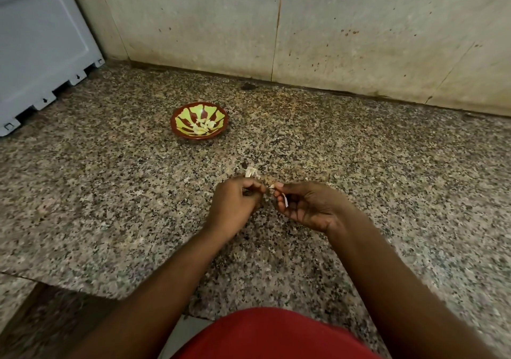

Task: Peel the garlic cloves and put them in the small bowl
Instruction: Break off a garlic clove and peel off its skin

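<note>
A small red and green bowl (199,120) stands on the speckled granite counter (110,170), with several peeled garlic cloves (204,127) lying in it. My two hands meet over the middle of the counter, nearer me than the bowl. My right hand (307,206) pinches a small garlic clove (272,186) at its fingertips, and a strip of white skin hangs by its fingers. My left hand (235,203) has its fingers curled right against the clove; what it holds is hidden. A small pile of garlic skins (252,172) lies just beyond my left hand.
A grey-blue appliance (41,48) stands at the back left on the counter. A stained tiled wall (304,26) runs along the back. The counter's front edge has a step at the lower left, above the floor.
</note>
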